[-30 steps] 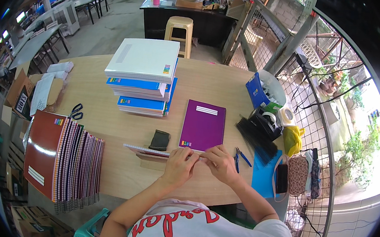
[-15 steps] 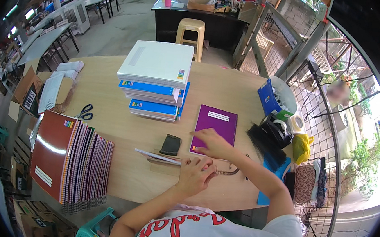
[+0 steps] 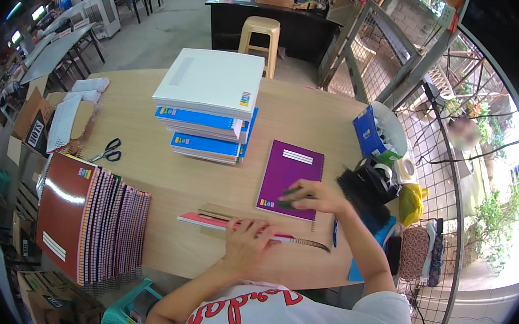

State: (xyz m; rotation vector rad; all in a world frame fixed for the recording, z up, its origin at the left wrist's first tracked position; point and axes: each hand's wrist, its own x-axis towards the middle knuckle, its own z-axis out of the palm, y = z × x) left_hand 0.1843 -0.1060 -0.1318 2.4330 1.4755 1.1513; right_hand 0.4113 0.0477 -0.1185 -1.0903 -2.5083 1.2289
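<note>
"What are your hands doing?"

"My left hand (image 3: 246,241) grips a red-covered notebook (image 3: 196,219), seen nearly edge-on above the tabletop (image 3: 189,261), just in front of me. My right hand (image 3: 312,197) is closed around a dark block (image 3: 286,204), over the purple notebook (image 3: 292,171)."

"What might go wrong?"

"The spiral coil (image 3: 314,245) runs out past the red notebook's right end, unsupported by my fingers. If my sleeve or forearm snagged that tail, I think the wire could bend or twist. Should my left grip slacken, the pages might slip out of line. And if I let the block drag, it could scuff the purple cover."

"How do the materials look?"

"The coil is thin, ridged and springy-looking, curving at its tip. The purple cover is smooth and flat, a rectangle with a white label panel. Tan cardboard (image 3: 218,209) lies beside the red notebook, stiff and matte. The block looks dull and dark; my fingers hide too much to tell its texture."
</note>
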